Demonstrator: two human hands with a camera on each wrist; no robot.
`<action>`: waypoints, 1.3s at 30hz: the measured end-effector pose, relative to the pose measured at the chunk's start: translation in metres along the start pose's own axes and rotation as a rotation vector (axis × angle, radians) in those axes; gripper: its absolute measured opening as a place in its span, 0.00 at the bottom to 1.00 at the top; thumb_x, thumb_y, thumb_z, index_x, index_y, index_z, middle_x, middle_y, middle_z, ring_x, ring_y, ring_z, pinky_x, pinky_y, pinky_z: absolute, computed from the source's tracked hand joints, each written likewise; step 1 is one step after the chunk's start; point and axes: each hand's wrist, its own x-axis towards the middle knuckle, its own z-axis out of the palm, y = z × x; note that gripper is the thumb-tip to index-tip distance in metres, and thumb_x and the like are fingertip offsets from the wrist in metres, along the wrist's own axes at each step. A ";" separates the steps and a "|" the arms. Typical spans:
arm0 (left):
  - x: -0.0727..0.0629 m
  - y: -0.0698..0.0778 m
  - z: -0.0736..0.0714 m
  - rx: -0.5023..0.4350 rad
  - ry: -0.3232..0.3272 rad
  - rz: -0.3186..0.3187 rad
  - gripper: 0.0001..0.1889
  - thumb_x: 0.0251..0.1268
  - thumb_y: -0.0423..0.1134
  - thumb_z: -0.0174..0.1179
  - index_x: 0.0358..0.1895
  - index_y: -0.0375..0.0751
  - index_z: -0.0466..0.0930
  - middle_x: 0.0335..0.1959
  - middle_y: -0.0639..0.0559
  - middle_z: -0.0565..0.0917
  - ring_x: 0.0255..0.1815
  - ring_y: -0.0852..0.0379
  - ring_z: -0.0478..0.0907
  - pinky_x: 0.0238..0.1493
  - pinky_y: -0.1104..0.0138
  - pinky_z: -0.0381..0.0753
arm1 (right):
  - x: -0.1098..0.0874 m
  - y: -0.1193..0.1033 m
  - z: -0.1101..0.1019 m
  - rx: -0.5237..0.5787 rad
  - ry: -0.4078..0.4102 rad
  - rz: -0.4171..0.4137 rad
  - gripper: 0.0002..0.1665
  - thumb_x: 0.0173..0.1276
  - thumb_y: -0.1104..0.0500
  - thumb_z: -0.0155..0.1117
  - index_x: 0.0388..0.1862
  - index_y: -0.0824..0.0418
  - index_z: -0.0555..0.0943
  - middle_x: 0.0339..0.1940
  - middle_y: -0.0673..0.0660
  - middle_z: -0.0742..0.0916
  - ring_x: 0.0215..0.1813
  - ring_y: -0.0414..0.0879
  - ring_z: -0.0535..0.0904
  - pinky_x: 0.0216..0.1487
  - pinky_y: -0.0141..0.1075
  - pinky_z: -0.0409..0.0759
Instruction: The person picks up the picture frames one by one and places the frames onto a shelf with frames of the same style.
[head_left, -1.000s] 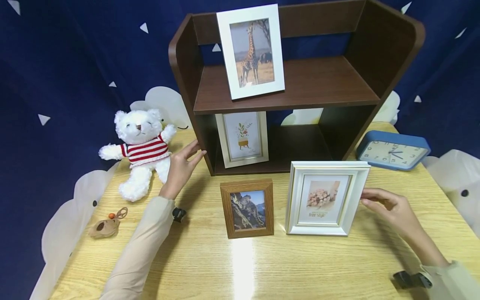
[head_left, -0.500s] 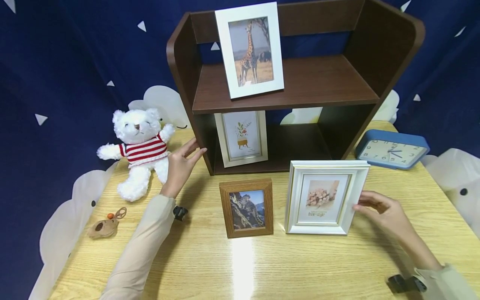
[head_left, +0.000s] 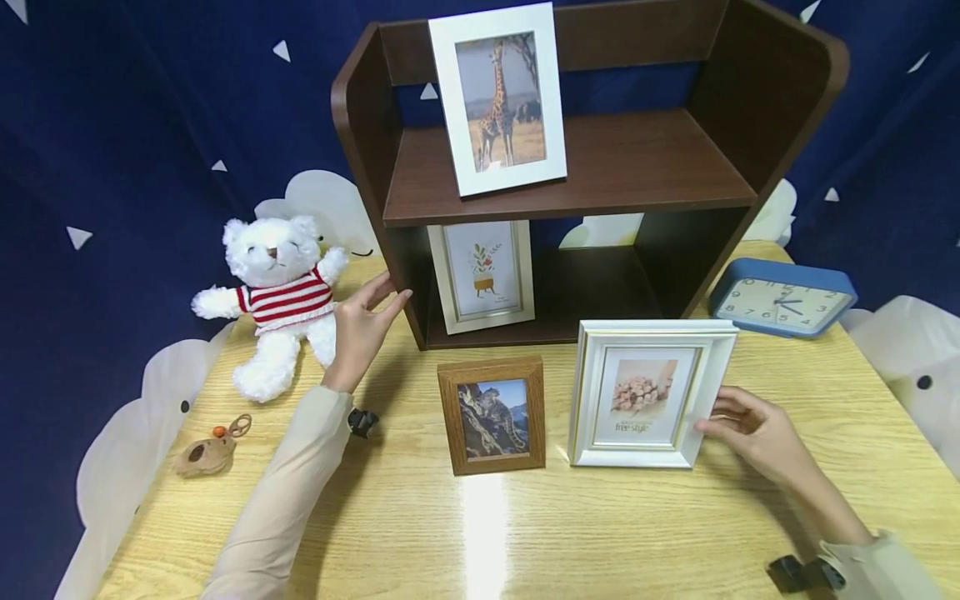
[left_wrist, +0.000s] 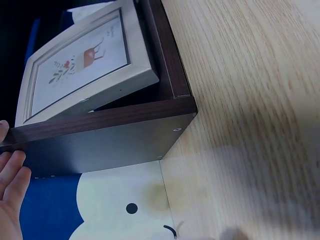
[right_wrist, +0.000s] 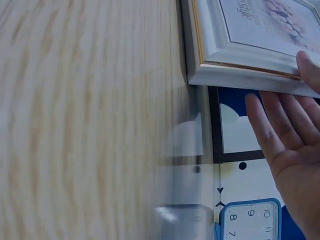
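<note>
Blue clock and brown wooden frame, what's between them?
In the head view, the white flower frame, gripped by the right hand, stands between the blue clock and wooden frame.

You have two hands [head_left: 358,329] [head_left: 759,435], four picture frames [head_left: 645,396] [head_left: 491,419] [head_left: 483,275] [head_left: 498,104], one shelf unit [head_left: 652,162], one teddy bear [head_left: 287,293], one clock [head_left: 783,304] and one trinket [head_left: 206,457].

Smooth gold-lined frame [head_left: 648,397], satin-finish shelf [head_left: 637,158]; glossy wood-grained tabletop [head_left: 600,529], fluffy bear [head_left: 290,302]

The table [head_left: 600,533] carries a bookshelf [head_left: 660,158], teddy [head_left: 288,300], brown frame [head_left: 492,418], white frame [head_left: 648,396], charm [head_left: 206,457] and clock [head_left: 783,298].
</note>
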 end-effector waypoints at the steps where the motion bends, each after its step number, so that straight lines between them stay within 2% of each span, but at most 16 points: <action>1: 0.000 0.000 0.000 0.002 0.000 -0.001 0.19 0.53 0.30 0.70 0.48 0.27 0.81 0.39 0.37 0.86 0.40 0.44 0.85 0.43 0.56 0.83 | 0.000 0.000 0.000 -0.031 0.001 0.004 0.33 0.51 0.83 0.63 0.48 0.51 0.80 0.38 0.40 0.86 0.38 0.32 0.83 0.40 0.22 0.81; 5: 0.000 0.000 0.000 -0.009 0.007 -0.003 0.18 0.52 0.30 0.70 0.48 0.27 0.81 0.39 0.36 0.86 0.39 0.43 0.85 0.43 0.57 0.82 | 0.000 -0.001 0.001 -0.141 0.016 0.011 0.30 0.50 0.82 0.65 0.47 0.54 0.81 0.37 0.37 0.86 0.38 0.30 0.82 0.39 0.21 0.80; 8: 0.000 -0.001 0.001 -0.029 0.013 -0.004 0.18 0.52 0.30 0.70 0.47 0.27 0.82 0.38 0.36 0.86 0.40 0.43 0.85 0.44 0.57 0.82 | -0.001 -0.003 0.001 -0.115 0.026 0.041 0.29 0.51 0.82 0.65 0.46 0.55 0.81 0.36 0.38 0.86 0.38 0.30 0.83 0.38 0.21 0.80; 12: 0.001 -0.002 0.002 -0.047 0.021 -0.015 0.17 0.52 0.29 0.70 0.47 0.27 0.82 0.38 0.36 0.86 0.40 0.43 0.85 0.44 0.58 0.82 | -0.003 -0.005 0.002 -0.083 0.045 0.101 0.30 0.52 0.80 0.65 0.46 0.50 0.81 0.36 0.39 0.86 0.38 0.30 0.83 0.37 0.21 0.80; 16: 0.001 -0.001 0.002 -0.048 0.022 -0.037 0.17 0.51 0.28 0.70 0.46 0.25 0.82 0.39 0.34 0.85 0.40 0.42 0.85 0.44 0.57 0.82 | -0.003 -0.006 0.004 -0.111 0.073 0.123 0.29 0.53 0.79 0.67 0.45 0.49 0.82 0.35 0.38 0.86 0.37 0.30 0.83 0.37 0.21 0.80; 18: 0.001 0.002 0.002 -0.045 0.020 -0.041 0.17 0.51 0.26 0.69 0.46 0.23 0.81 0.39 0.33 0.85 0.40 0.40 0.85 0.43 0.56 0.82 | -0.003 -0.005 0.004 -0.083 0.093 0.117 0.27 0.52 0.79 0.66 0.45 0.52 0.83 0.34 0.39 0.87 0.37 0.30 0.83 0.37 0.21 0.80; 21: 0.002 0.018 -0.001 -0.036 0.015 -0.044 0.17 0.50 0.23 0.68 0.45 0.21 0.80 0.38 0.31 0.84 0.39 0.38 0.84 0.43 0.54 0.81 | -0.004 -0.004 0.006 -0.075 0.119 0.108 0.27 0.52 0.80 0.67 0.43 0.53 0.84 0.34 0.40 0.87 0.36 0.30 0.83 0.37 0.20 0.80; 25: 0.003 0.032 -0.005 -0.011 0.020 -0.048 0.16 0.50 0.22 0.68 0.44 0.19 0.80 0.38 0.30 0.84 0.39 0.37 0.84 0.43 0.56 0.82 | -0.007 0.008 0.002 -0.108 0.145 0.101 0.25 0.52 0.78 0.68 0.43 0.54 0.84 0.33 0.40 0.87 0.36 0.31 0.83 0.36 0.21 0.80; 30: 0.003 0.036 -0.006 -0.006 0.031 -0.051 0.16 0.49 0.22 0.68 0.43 0.19 0.80 0.37 0.29 0.83 0.38 0.35 0.84 0.42 0.53 0.81 | -0.011 0.039 -0.009 -0.172 0.164 0.108 0.22 0.53 0.74 0.70 0.47 0.60 0.83 0.34 0.41 0.88 0.36 0.32 0.84 0.37 0.22 0.81; 33: 0.003 0.036 -0.006 -0.011 0.027 -0.050 0.16 0.49 0.22 0.68 0.43 0.18 0.80 0.37 0.28 0.83 0.38 0.35 0.84 0.42 0.51 0.81 | -0.011 0.048 -0.012 -0.198 0.175 0.125 0.22 0.53 0.72 0.72 0.49 0.65 0.82 0.35 0.42 0.88 0.37 0.33 0.84 0.38 0.24 0.81; 39: 0.001 0.009 0.001 -0.014 0.027 -0.045 0.17 0.49 0.23 0.69 0.44 0.19 0.80 0.38 0.29 0.83 0.39 0.36 0.84 0.42 0.52 0.81 | -0.007 0.046 -0.012 -0.214 0.164 0.105 0.21 0.54 0.70 0.72 0.49 0.65 0.81 0.36 0.42 0.88 0.38 0.33 0.84 0.41 0.22 0.80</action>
